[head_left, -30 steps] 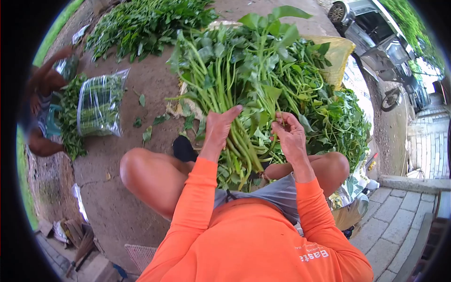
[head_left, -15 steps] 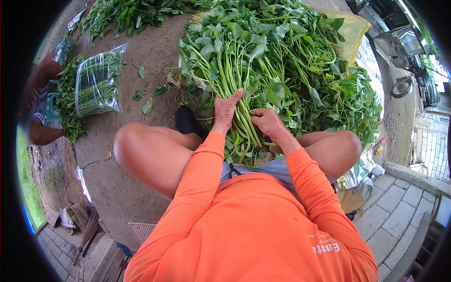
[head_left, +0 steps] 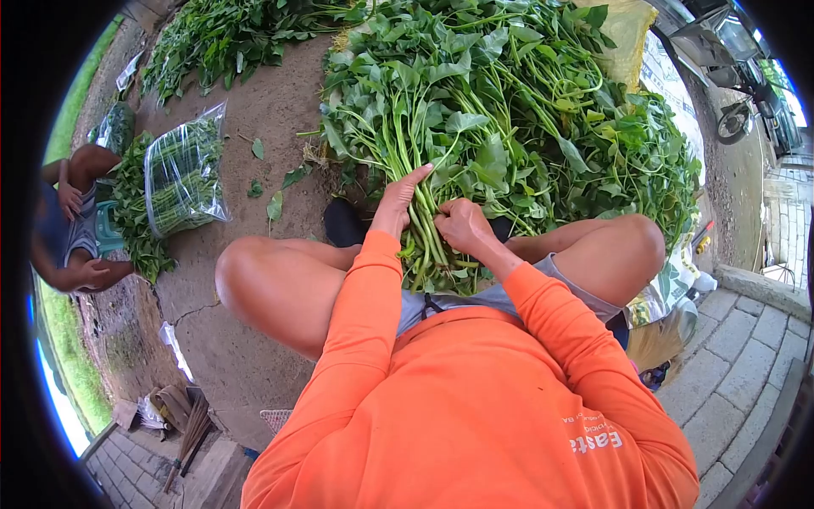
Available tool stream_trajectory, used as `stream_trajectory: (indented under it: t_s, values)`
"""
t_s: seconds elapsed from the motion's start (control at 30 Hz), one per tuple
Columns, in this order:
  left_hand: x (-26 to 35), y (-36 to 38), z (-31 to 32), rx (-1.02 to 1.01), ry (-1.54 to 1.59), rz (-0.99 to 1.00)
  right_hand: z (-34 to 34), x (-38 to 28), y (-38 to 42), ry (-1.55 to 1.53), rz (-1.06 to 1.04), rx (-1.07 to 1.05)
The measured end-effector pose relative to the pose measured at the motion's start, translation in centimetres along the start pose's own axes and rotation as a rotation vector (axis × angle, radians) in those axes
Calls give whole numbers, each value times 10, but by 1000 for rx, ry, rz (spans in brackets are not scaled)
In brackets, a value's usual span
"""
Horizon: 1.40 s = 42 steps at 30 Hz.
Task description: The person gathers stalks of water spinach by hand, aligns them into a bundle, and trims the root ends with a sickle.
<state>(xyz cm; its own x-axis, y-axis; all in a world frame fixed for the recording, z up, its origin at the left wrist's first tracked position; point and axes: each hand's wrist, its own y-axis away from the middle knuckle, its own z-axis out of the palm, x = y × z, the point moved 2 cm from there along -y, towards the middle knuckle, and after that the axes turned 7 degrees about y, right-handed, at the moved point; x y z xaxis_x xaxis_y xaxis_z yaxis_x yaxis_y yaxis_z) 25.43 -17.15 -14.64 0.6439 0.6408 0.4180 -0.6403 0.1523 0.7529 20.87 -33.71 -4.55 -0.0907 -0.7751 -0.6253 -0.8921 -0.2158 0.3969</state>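
Note:
Between my knees, my left hand (head_left: 402, 200) is wrapped round a bunch of long green stems (head_left: 421, 222), with its thumb across the front. The leafy tops spread away from me. My right hand (head_left: 463, 226) is closed at the right side of the same stems, lower down; its fingertips are partly hidden, and it pinches some of the stems. Short cut ends hang toward my lap. Just beyond and to the right of both hands lies a large heap of leafy greens (head_left: 543, 110).
At the left, a clear plastic bag packed with greens (head_left: 185, 174) lies on the concrete near another person (head_left: 76, 220) seated on a green stool. More greens (head_left: 229, 42) lie at the top left. A motorcycle (head_left: 746, 93) stands far right, and a broom (head_left: 188, 437) lies lower left.
The view has shifted, showing more of the other person at the left. My hands keep hold of the stems, and my right hand sits a little closer to my left.

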Motion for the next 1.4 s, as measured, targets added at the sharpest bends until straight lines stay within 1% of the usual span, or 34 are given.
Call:
stream_trajectory:
  t_s: [0.07,0.1,0.17,0.23,0.33,0.37,0.47,0.5,0.53,0.6,0.63,0.67,0.73,0.77,0.8,0.83,0.93,0.97,1.03,1.1,1.17,1.2,1.3,1.4]
  values:
    - [4,6,5,19,55,98,-2,-4,11,-42,-25,63]
    - [6,12,7,30,83,145,-22,-19,23,-20,27,58]
    - [18,26,13,36,94,169,-39,-23,39,-139,65,91]
    - [33,39,23,53,75,195,-40,-9,51,-269,66,133]
    - [42,28,17,32,123,218,-51,-11,80,-278,14,158]
    - [44,30,19,31,150,209,-56,-10,89,-226,90,49]
    - [47,34,29,24,204,259,-53,-7,106,-214,-342,311]
    - [47,34,31,26,234,265,-54,-1,104,-156,-367,456]
    - [46,34,33,29,235,274,-56,5,108,-166,-402,462]
    - [48,38,37,38,242,295,-79,-12,117,-184,-476,468]
    - [51,32,34,49,279,305,-74,1,119,-171,-459,526]
    - [59,37,33,86,274,345,-76,7,123,-479,-359,502]
    - [74,45,33,73,278,426,-80,17,128,-1083,-137,417]
    - [78,45,29,84,260,432,-113,5,131,-1217,146,363]
    - [80,46,24,53,255,444,-149,-8,135,-1335,439,297]
    - [83,47,21,19,245,457,-160,-3,133,-1179,531,230]
    - [88,63,32,-43,160,470,-135,-9,120,-767,256,146]
    - [86,67,34,-66,138,467,-124,-20,110,-654,28,243]
    - [85,72,40,-104,97,466,-115,-49,75,-382,-255,367]
    - [82,73,44,-130,71,474,-98,-71,36,-334,-344,373]
    - [76,67,42,-184,68,523,-82,-85,4,-289,-199,299]
    - [76,74,48,-168,47,535,-75,-85,-10,-264,-130,260]
    - [71,88,51,-105,21,566,-51,-72,-41,-487,-38,54]
    - [70,88,48,-86,77,594,-48,-70,-33,-690,-9,122]
